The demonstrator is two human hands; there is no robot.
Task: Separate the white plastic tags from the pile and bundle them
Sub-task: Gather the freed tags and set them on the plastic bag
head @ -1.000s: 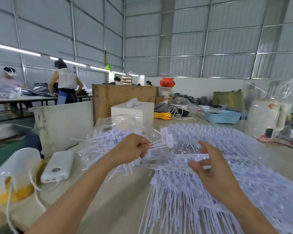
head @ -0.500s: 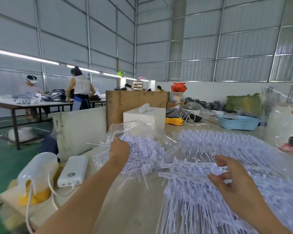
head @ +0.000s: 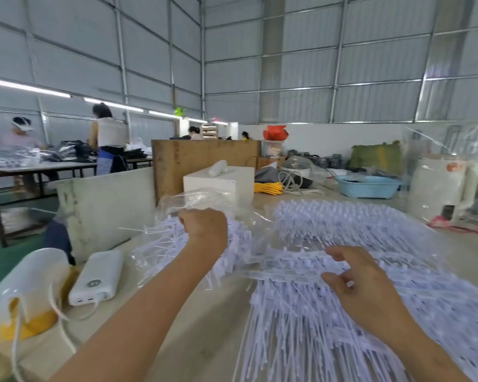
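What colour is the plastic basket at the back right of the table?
Light blue; the basket shows clearly in the head view.

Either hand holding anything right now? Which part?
Left hand grips a bunch of white tags over the clear bag; the exact hold point is hidden. Right hand holds nothing, fingers spread over the pile.

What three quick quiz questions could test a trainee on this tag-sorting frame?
1. True or false: the left hand is curled closed over the tags in the clear plastic bag.
2. Which hand reaches into the big pile of white plastic tags: A left, B right?
3. Fill in: the white power bank lies to the ____ of the left forearm.

Key: 1 true; 2 B, the right hand, fingers loosely spread; 3 left.
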